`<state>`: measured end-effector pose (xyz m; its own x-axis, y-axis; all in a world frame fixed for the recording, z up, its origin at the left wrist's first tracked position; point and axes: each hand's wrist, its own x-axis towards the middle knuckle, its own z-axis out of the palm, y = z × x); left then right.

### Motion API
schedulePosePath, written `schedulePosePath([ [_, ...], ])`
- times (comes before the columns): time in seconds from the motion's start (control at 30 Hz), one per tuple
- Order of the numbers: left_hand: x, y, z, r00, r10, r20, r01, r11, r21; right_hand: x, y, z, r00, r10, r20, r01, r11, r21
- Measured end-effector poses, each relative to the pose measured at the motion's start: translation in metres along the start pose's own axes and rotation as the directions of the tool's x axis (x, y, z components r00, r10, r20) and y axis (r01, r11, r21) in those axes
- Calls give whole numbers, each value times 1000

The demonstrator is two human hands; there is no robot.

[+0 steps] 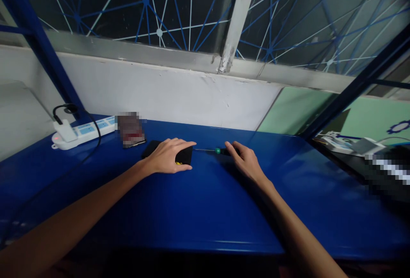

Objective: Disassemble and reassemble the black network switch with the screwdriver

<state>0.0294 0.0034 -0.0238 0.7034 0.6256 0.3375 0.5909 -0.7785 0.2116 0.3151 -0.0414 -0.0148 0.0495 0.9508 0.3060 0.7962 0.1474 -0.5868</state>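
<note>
My left hand [167, 155] lies over a flat black box-like object [185, 155] on the blue table, thumb and fingers gripping its near and far sides. A small yellow mark shows on the object beside my thumb; much of its left part is under the hand. My right hand [245, 157] is closed around the black handle of a screwdriver [218, 151] with a green collar. Its thin metal shaft points left, level with the table, and the tip reaches the object's right end. Whether the tip is inside it or only touching, I cannot tell.
A white power strip [92, 129] with a plugged-in adapter [65, 132] and black cable stands at the back left. Beside it lies a dark, blurred-out item [131, 129]. Blue frame posts rise at both sides of the table [205, 209]. Devices [365, 145] sit at the right.
</note>
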Motion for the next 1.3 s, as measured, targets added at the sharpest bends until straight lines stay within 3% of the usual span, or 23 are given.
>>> schedulePosePath([
  [0.23,0,0,0,1000,-2,-3,2,1000,-1,5,8,0,998,0,68,-13,982,188],
  [0.37,1,1,-1,1000,-11,3,11,1000,6,5,7,2,1000,-10,13,8,993,115],
  [0.47,0,1,-1,1000,-12,6,12,1000,9,4,6,3,999,-5,52,1,997,83],
  [0.7,1,1,-1,1000,-10,13,10,1000,9,6,10,1,989,3,150,-54,939,339],
  [0.83,1,2,-1,1000,-20,15,20,1000,7,4,6,1,1000,-15,27,8,976,218],
  [0.93,1,1,-1,1000,-11,5,11,1000,1,3,3,1,1000,-12,23,10,994,112],
  [1.17,1,1,-1,1000,-6,1,6,1000,-8,6,12,1,989,30,148,-83,927,365],
  [1.3,1,-1,1,1000,-6,-16,6,1000,-16,5,11,4,998,33,49,-44,969,245],
])
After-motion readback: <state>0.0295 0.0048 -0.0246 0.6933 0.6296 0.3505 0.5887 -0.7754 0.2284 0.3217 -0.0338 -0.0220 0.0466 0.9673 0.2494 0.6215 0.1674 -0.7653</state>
